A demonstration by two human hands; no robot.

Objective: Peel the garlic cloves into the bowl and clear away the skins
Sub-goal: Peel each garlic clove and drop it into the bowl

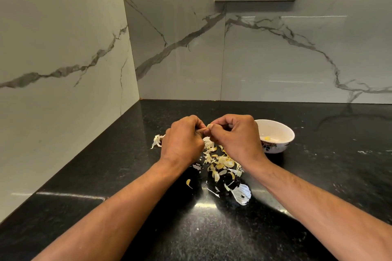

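Both hands meet above the middle of the black counter point(318, 186), knuckles toward the camera. The left hand point(182, 140) is curled tight, its fingertips drawn in to the point where the hands touch. The right hand point(235, 135) is curled the same way, and a pale sliver of garlic clove point(210, 126) shows between its thumb and forefinger. Both hands pinch that one clove between them; most of it is hidden by the fingers, so how much skin is left on it cannot be told.

Directly beneath the hands, and spreading toward the counter's near edge, lies a loose scatter of garlic skins point(220, 163), with a larger white papery piece point(241, 194) nearest the camera and another white scrap point(157, 141) just left of the left hand. The white bowl point(285, 140) with a floral print stands just right of the right hand, toward the back wall, with something yellowish, probably a peeled clove, inside.

The likely slip here: the clove is small and could pop out of the pinch and land among the skins or skid across the polished stone. The skins are light, so a careless sweep of a forearm could scatter them further, or flick some into the bowl beside it.
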